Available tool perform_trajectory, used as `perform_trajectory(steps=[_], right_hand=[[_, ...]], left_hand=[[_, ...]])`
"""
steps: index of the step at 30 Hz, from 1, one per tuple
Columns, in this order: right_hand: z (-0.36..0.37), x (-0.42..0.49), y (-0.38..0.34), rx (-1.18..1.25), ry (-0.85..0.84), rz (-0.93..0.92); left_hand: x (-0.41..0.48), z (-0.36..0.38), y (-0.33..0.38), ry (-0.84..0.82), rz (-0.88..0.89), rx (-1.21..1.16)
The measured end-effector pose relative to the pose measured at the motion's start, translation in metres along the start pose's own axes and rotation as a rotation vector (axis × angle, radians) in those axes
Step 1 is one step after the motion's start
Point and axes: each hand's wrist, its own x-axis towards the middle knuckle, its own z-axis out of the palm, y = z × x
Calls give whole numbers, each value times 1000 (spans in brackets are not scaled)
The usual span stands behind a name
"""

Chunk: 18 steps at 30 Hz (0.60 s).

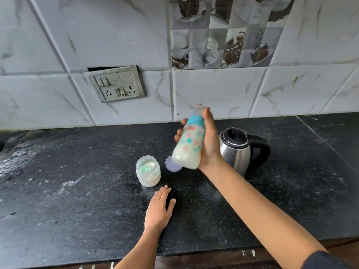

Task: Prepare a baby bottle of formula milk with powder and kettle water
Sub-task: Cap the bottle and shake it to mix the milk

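My right hand (208, 140) grips the baby bottle (189, 144) in the air above the counter. The bottle is tilted, blurred, capped with a teal ring, and holds white milk. My left hand (158, 208) rests flat on the black counter (77, 200) with fingers straight. An open clear jar of white powder (148, 173) with a green scoop inside stands left of the bottle. Its lilac lid (172, 165) lies beside it, partly hidden by the bottle. A steel kettle (239, 150) with a black handle stands behind my right wrist.
A switch and socket plate (116, 84) sits on the tiled wall behind the counter. White powder dust marks the counter's left part. The counter's front edge runs along the bottom, with drawer handles (248, 253) below it.
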Motion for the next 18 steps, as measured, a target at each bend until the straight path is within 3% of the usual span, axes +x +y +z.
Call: perform_trajectory(steps=[2, 6, 11, 15, 18], right_hand=[[4, -2, -7, 55, 37, 28], [4, -17, 5, -20, -41, 70], [12, -8, -7, 113, -3, 62], [13, -15, 1, -14, -36, 59], [15, -6, -12, 97, 2, 28]], left_hand=[[0, 0, 1, 1, 1, -2], [0, 0, 0, 10, 7, -6], [-1, 0, 0, 1, -5, -7], [0, -1, -1, -4, -2, -2], [0, -1, 1, -8, -6, -8]])
